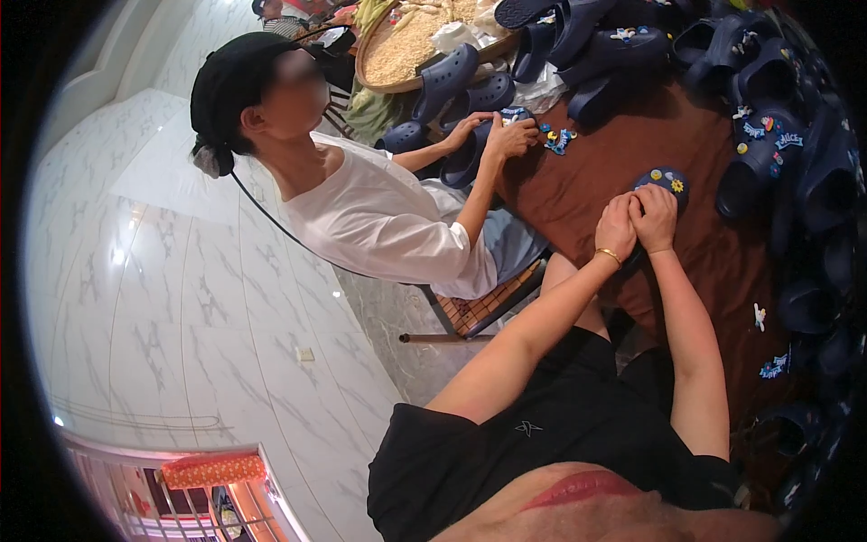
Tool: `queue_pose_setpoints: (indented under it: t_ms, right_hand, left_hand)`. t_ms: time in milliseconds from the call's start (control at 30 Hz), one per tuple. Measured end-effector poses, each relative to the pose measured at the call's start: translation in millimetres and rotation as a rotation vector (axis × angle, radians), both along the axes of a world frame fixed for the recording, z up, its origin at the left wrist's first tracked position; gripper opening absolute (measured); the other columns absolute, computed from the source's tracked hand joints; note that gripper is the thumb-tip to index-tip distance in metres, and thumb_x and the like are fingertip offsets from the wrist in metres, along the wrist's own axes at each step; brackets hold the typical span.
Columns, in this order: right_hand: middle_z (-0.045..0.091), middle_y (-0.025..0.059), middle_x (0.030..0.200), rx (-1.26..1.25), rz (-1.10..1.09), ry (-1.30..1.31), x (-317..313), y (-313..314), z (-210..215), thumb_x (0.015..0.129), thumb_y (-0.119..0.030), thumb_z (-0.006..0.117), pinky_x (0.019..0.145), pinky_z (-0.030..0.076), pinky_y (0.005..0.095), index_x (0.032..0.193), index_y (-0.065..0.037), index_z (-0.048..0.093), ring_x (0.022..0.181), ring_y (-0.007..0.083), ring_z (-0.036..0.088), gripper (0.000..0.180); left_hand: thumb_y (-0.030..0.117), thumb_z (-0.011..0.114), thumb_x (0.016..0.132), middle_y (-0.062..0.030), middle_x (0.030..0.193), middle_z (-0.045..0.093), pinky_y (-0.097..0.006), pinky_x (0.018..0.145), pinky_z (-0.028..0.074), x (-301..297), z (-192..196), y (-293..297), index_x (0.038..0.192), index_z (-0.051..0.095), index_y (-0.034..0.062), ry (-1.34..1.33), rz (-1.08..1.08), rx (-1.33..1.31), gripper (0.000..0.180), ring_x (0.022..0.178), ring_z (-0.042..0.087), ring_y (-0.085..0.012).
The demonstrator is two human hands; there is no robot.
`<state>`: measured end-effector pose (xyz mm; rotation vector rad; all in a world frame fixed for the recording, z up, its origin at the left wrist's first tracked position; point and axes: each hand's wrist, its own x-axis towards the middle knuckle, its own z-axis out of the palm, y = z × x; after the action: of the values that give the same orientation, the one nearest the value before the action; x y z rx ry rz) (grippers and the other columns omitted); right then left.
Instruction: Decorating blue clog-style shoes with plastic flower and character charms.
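A rounded dark-blue foam clog, its yellow flower-shaped charm just beyond the grip, is held by left hand and right hand pressed together upon it, charm fastening apparently being in hand and steady pressing being called for next.

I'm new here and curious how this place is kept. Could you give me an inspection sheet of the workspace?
Surface: brown cloth, somewhat creased.
Work items: one navy clog bearing charms, among them a yellow flower charm.
Clutter: loose charms on the cloth; many other clogs along its far and right sides; woven tray of pale grain-like pieces at the far left.
Hands: left hand and right hand together on the clog; exact grip hidden.
Cables: none identifiable.
Surroundings: co-worker seated to the left; white veined tiles.
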<state>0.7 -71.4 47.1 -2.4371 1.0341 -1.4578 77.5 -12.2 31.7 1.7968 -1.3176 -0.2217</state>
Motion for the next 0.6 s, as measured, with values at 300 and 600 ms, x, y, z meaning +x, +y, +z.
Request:
queue_pose_setpoints:
  t_ms: [300,600]
  right_hand:
    - [0.055,0.0063,0.08,0.019,0.016,-0.002,-1.3,0.2,1.9,0.071,-0.015,0.056,0.075,0.038,0.0364,0.075,-0.009,0.054,0.079,0.0252,0.053,0.008]
    - [0.056,0.0055,0.079,0.037,0.017,-0.002,-2.4,-0.3,-2.6,0.07,-0.016,0.057,0.073,0.039,0.0363,0.073,-0.009,0.055,0.078,0.0242,0.053,0.007]
  left_hand:
    - [0.022,0.04,0.086,-0.0129,0.105,0.053,-0.04,0.081,0.041,-0.2,-2.3,-1.8,0.107,0.048,0.0072,-0.013,-0.007,-0.015,0.027,0.097,0.05,-0.0322]
    - [0.02,0.041,0.085,-0.0127,0.108,0.053,-0.04,0.082,0.042,-1.0,-6.8,-0.4,0.109,0.049,0.0081,0.007,-0.008,0.008,0.028,0.098,0.05,-0.0328]
